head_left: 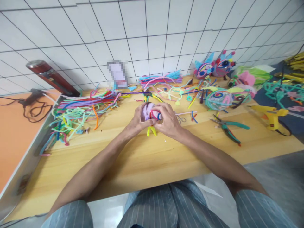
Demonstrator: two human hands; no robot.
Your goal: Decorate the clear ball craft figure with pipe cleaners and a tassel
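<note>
Both hands are close together, clamped on a lilac pipe-cleaner ball (147, 111) over the middle of the wooden table (133, 164), slightly toward its far side. The left hand (138, 117) cups the ball's left side; the right hand (168, 120) grips its right side, by a red, white and blue part. Whether the two hands touch each other I cannot tell. Two yellow pipe-cleaner ends (151, 131) stick out on the near side, below the fingers.

A broad stretch of wood lies between the ball and the near edge, giving both forearms room. Left of the left hand is more open wood, up to a tangled pile of pipe cleaners (71, 117) beside the raised left edge. Just right of the right hand, scissor handles (181, 119) limit room; farther right lie pliers (229, 126) with open jaws, then a yellow glue gun (273, 116) near the right edge. On the far side, a pink-and-blue pipe-cleaner bundle (161, 79) lies along the tiled wall (156, 19), with decorated round figures (218, 98) to its right and a dark red flask (53, 78) leaning at far left
</note>
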